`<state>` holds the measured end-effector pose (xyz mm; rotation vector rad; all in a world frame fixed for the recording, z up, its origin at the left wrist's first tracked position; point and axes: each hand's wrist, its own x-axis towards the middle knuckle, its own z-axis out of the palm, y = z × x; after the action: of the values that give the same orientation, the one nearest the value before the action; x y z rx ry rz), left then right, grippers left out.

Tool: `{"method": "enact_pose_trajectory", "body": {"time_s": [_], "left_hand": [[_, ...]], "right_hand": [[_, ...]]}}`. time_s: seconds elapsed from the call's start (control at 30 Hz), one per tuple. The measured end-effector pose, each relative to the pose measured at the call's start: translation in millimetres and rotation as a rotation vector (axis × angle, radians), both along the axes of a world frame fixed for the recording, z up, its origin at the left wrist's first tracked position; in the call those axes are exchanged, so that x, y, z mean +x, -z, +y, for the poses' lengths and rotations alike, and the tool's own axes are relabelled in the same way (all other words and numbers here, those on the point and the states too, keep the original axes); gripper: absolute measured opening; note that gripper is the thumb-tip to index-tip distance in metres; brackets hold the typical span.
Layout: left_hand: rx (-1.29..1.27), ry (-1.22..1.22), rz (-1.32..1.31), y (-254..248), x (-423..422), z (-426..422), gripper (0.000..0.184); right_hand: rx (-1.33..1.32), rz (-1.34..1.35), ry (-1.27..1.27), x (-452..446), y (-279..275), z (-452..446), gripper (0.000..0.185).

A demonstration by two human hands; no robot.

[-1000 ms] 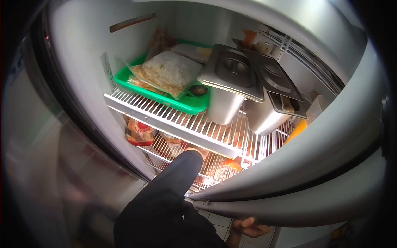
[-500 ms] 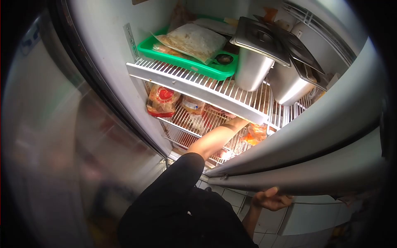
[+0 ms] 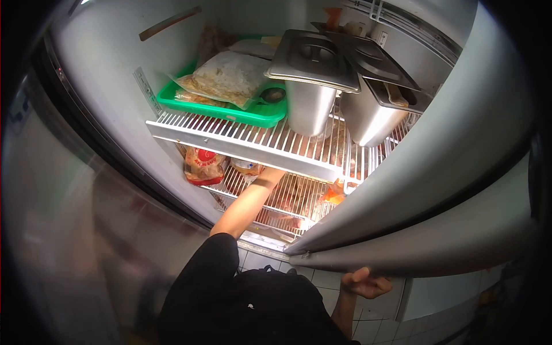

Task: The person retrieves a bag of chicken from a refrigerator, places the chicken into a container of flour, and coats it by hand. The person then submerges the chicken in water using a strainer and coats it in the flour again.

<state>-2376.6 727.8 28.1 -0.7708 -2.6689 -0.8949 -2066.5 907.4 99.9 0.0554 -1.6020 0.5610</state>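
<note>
My left hand [image 3: 276,174] is deep inside the fridge, under the upper wire shelf [image 3: 241,145]. That shelf's front edge hides its fingers, so what they touch cannot be seen. Nearest to it is a clear food package [image 3: 247,166] with a label, and farther left lies a plastic bag with a red print [image 3: 204,165]. An orange packet [image 3: 333,192] rests to the right on the lower wire shelf [image 3: 287,201]. By the lower edge of the fridge door [image 3: 425,241], my right hand [image 3: 366,283] is loosely curled, with nothing visible in it.
On the upper shelf, a green tray [image 3: 230,117] carries a filled plastic bag [image 3: 230,77] and a small dark round item [image 3: 272,95]. Tall lidded steel containers [image 3: 311,106] stand to its right. The door curves along the right, above the tiled floor [image 3: 328,296].
My view has shifted, so the fridge contents sit farther left. My left hand has moved left under the upper shelf, toward the labelled package. My right hand stays curled by the door.
</note>
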Motion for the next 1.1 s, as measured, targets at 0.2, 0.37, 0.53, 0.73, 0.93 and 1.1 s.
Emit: {"method": "enact_pose_trajectory", "body": {"time_s": [0.2,0.37,0.53,0.73,0.93,1.1], "left_hand": [[0.05,-0.185,0.156,-21.4,81.0,14.8,0.025],[0.059,-0.179,0.176,26.8,144.8,-6.3,0.034],[0.211,-0.273,0.108,33.1,130.0,1.1,0.027],[0.276,-0.281,0.354,-29.5,43.9,39.1,0.015],[0.49,-0.556,0.615,-46.0,139.7,64.6,0.022],[0.723,-0.595,-0.288,93.3,332.0,38.7,0.017]], "right_hand": [[0.046,-0.002,0.051,-1.0,10.0,6.3,0.033],[0.006,0.0,0.021,-1.3,6.0,4.3,0.032],[-0.004,0.027,-0.048,-6.9,-5.0,-3.2,0.029],[0.013,-0.061,-0.099,5.7,2.6,11.4,0.021],[-0.152,0.023,-0.399,13.2,-30.0,10.2,0.022],[-0.123,0.058,-0.86,53.7,-66.3,-4.0,0.026]]}}
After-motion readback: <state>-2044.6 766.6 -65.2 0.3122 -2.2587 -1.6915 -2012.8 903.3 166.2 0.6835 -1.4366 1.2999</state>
